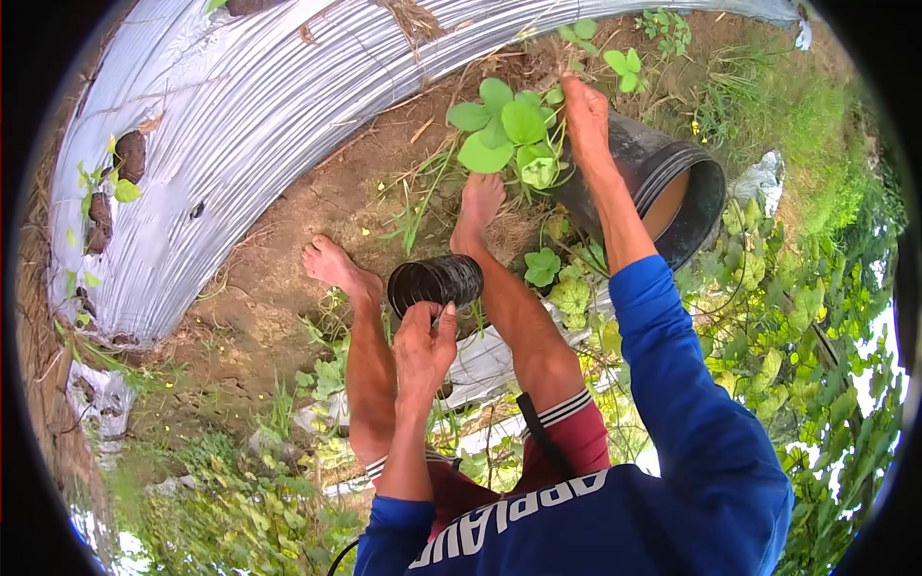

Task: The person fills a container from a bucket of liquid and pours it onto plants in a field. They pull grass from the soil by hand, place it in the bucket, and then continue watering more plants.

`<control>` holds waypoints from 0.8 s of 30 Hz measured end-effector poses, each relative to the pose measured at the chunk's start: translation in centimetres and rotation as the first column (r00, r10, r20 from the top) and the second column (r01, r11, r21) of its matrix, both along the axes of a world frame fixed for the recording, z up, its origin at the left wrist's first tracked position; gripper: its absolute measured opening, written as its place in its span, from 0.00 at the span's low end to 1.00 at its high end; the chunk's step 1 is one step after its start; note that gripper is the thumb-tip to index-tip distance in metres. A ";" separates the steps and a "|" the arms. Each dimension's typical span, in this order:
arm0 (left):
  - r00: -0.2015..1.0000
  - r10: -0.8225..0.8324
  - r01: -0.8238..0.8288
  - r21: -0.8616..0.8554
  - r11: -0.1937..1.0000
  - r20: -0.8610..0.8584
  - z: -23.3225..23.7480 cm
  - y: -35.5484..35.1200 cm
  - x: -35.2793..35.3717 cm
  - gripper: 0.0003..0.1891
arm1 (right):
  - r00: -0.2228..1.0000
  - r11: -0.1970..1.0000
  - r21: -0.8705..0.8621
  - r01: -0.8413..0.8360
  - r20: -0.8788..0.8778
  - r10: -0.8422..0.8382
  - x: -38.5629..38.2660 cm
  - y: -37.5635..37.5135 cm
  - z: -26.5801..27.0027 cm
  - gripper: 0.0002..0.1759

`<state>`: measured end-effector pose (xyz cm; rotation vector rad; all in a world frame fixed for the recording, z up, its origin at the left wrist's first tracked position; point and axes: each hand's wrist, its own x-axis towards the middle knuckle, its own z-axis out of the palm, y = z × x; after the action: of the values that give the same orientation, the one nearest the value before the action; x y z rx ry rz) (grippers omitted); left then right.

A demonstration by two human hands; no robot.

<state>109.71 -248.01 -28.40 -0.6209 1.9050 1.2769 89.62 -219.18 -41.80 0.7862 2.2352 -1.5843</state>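
My left hand (424,353) grips the near end of a black ribbed can (437,284), thumb on its side, above the ground between my legs. My right hand (586,113) is closed, stretched out beside a large black bucket (699,180). Brownish water (665,204) shows inside the bucket's mouth. A leafy green plant (523,123) stands just left of that hand, and small leaves (625,67) show beyond its fingertips. What the right fingers hold, if anything, is hidden.
Silvery plastic mulch (279,115) covers a curved bed ahead, with planting holes (131,156) at the left. My bare feet (336,266) stand on brown soil (264,288). Weeds and yellowing vines (768,288) lie to the right and behind.
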 end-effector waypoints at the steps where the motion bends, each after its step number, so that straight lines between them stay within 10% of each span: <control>1: 1.000 -0.013 0.013 -0.010 1.000 -0.016 0.0 0.0 0.0 0.11 | 0.986 0.944 0.289 -0.161 0.010 0.165 0.4 1.3 -2.7 0.22; 2: 1.000 -0.009 0.009 -0.007 1.000 -0.016 0.1 0.0 0.0 0.11 | 0.948 0.782 0.548 -0.297 0.070 0.311 1.0 2.3 -4.7 0.25; 4: 1.000 -0.010 0.009 -0.008 1.000 -0.030 0.2 -0.2 0.0 0.11 | 0.447 0.520 0.218 -0.826 0.815 0.369 3.5 3.3 -6.5 0.33; 6: 0.998 -0.010 0.009 -0.016 1.000 -0.057 -0.1 -0.4 -0.2 0.11 | 0.444 0.427 0.262 -0.866 0.795 0.413 5.3 1.8 -4.9 0.31; 8: 0.997 -0.010 0.009 -0.018 1.000 -0.076 0.4 -0.8 0.3 0.11 | 0.650 0.669 0.335 -0.663 0.701 0.293 5.8 -0.4 -3.7 0.29; 14: 0.997 -0.021 0.021 -0.011 1.000 -0.080 0.6 -0.7 -0.8 0.10 | 0.642 0.661 0.143 -0.736 0.456 0.617 -0.3 -3.6 4.6 0.23; 24: 0.996 -0.020 0.018 -0.029 0.999 -0.088 -0.3 -2.4 1.7 0.14 | 0.792 0.489 0.727 -0.482 0.125 0.597 -3.1 7.4 18.9 0.29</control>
<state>111.37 -250.36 -28.72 -0.5680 1.9995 1.2862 86.48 -211.74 -22.95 0.0257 2.8457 -0.4043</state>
